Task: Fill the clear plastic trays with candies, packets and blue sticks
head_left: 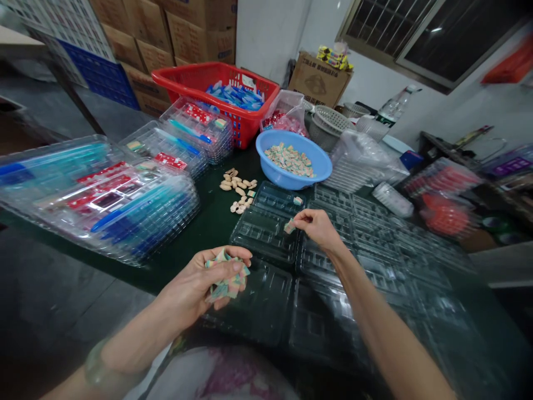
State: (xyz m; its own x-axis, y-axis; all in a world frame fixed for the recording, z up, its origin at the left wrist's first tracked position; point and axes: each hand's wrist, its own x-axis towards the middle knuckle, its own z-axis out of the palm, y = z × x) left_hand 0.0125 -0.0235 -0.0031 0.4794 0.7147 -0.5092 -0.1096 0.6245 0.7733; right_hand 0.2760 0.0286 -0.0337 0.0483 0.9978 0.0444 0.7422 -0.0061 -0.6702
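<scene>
Your left hand (216, 278) is half curled around a loose bunch of pastel pieces (228, 278), while your right hand (318, 226) pinches one small pastel piece (289, 225) between thumb and fingertips above the clear plastic trays (266, 233), one of which has a single piece (297, 200) in it. Beyond them on the dark green worktop (212, 214), a blue bowl (295, 158) holds many more such pieces, with peanuts (239, 189) lying loose near it. Behind, a red basket (225, 72) contains blue-and-white packets (237, 96), and filled clear packs (145, 166) stand stacked to the left.
</scene>
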